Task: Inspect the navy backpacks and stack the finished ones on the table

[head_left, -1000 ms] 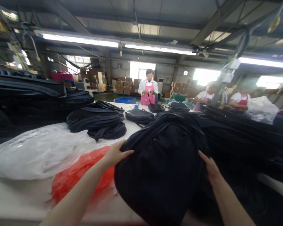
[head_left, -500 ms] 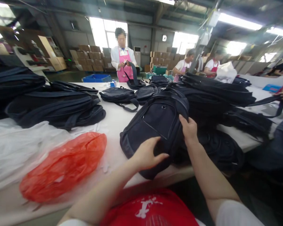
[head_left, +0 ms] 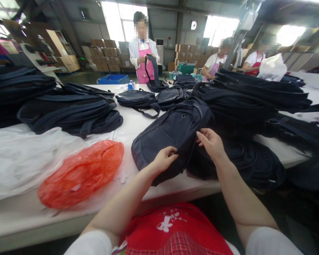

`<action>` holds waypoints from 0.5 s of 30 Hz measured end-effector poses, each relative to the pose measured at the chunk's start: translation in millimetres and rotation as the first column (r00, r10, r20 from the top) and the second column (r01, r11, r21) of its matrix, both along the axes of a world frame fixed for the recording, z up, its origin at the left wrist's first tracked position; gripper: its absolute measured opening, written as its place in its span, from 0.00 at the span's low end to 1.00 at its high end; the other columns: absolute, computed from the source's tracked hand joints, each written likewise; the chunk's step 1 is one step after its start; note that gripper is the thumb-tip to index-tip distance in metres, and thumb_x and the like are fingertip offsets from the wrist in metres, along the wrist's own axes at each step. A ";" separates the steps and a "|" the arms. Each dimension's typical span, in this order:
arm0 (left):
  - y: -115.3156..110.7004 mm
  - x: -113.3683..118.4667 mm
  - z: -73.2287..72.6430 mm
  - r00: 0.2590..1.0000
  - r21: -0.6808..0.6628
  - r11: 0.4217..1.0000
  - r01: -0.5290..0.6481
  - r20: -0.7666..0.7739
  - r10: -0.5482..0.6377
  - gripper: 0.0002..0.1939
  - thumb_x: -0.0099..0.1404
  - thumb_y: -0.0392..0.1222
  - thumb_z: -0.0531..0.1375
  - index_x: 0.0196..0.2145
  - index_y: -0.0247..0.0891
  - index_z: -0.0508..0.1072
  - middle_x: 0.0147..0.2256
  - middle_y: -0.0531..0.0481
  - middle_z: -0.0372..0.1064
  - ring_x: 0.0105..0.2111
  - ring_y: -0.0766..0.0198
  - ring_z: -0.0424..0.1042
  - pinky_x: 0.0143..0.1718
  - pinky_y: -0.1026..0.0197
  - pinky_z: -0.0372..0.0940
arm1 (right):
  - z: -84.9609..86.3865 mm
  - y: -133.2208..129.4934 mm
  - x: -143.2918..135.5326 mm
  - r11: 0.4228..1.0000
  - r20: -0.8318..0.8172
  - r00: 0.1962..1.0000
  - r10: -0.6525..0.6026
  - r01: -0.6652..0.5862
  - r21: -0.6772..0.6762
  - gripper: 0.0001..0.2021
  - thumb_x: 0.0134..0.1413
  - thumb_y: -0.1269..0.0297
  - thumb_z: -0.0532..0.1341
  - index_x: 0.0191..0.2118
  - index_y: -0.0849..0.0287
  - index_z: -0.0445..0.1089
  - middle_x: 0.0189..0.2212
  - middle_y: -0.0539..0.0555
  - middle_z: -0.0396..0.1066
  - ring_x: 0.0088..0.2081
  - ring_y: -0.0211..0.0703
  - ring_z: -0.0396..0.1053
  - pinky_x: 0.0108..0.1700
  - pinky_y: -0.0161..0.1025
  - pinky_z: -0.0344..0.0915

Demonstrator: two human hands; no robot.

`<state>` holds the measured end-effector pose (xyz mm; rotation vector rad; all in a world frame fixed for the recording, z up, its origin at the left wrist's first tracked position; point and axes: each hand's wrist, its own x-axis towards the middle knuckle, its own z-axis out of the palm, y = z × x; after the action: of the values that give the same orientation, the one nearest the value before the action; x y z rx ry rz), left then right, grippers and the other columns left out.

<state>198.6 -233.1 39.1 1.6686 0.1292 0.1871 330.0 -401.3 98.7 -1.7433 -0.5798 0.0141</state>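
A dark navy backpack lies on the white table in front of me, its front pocket and small metal ring facing up. My left hand pinches the fabric at the near side of the backpack, with the fingers closed on it. Higher up, along the right side, my right hand grips the backpack's edge between thumb and fingers. The fabric between both hands is drawn up a little. The bag's underside is hidden.
More backpacks are heaped on the left, and another pile stands on the right. A crumpled orange plastic bag and white plastic sheeting lie at the left. Across the table a person handles a strap; a blue bin sits nearby.
My left hand has gone from spread fingers to a pinch on the backpack's side. My right hand has shifted slightly down along the edge. The view has tilted down and turned left a little.
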 end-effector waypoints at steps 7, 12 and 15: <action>25.7 -5.0 7.8 0.994 -0.501 0.864 0.050 -0.063 -0.094 0.19 0.47 0.45 0.71 0.33 0.33 0.72 0.28 0.51 0.74 0.26 0.69 0.71 0.32 0.66 0.63 | -9.8 -2.1 -58.1 0.934 0.308 0.921 0.239 -0.131 -0.331 0.13 0.55 0.53 0.60 0.38 0.58 0.69 0.22 0.48 0.69 0.24 0.37 0.67 0.29 0.35 0.63; 29.9 -2.2 9.4 0.996 -0.508 0.860 0.044 -0.043 -0.076 0.19 0.47 0.45 0.71 0.33 0.33 0.73 0.29 0.50 0.74 0.27 0.68 0.71 0.33 0.65 0.63 | -34.1 0.4 -92.7 0.711 0.409 0.783 0.469 -0.061 -0.700 0.14 0.53 0.59 0.63 0.44 0.57 0.69 0.27 0.50 0.72 0.29 0.41 0.70 0.32 0.37 0.61; 31.9 -0.4 9.0 0.996 -0.482 0.874 0.062 -0.030 -0.087 0.18 0.48 0.45 0.71 0.34 0.33 0.73 0.30 0.50 0.74 0.29 0.67 0.71 0.34 0.64 0.63 | -47.3 1.9 -94.8 0.718 0.506 0.710 0.489 0.002 -0.697 0.08 0.61 0.63 0.57 0.41 0.58 0.69 0.31 0.52 0.73 0.32 0.41 0.71 0.34 0.37 0.62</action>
<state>198.2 -201.2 48.1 1.1759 0.1364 0.0459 235.3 -399.5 51.4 -2.3432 -1.5191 -0.2491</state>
